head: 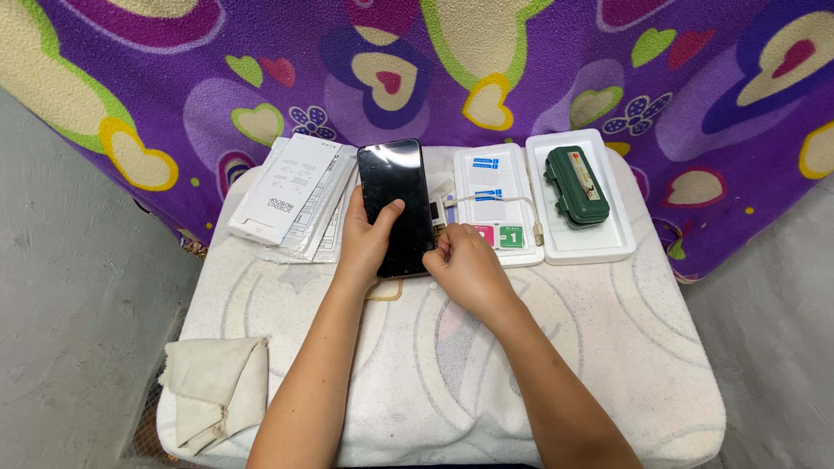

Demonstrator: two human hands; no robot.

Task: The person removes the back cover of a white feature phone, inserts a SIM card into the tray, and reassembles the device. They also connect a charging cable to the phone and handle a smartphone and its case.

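While left hand [369, 239] grips black phone [397, 208], long axis running away upright, right hand [465, 265] grip pinching its lower corner.

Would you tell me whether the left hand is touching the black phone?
Touching: the head view shows the left hand gripping the black phone, thumb pressed on its screen.

From where I stand I count one black phone [395, 207], two bare hands, two white trays side by side, one green case [575, 186], two small wipe packets, one folded cloth [217, 389] and one white cable [495, 201].
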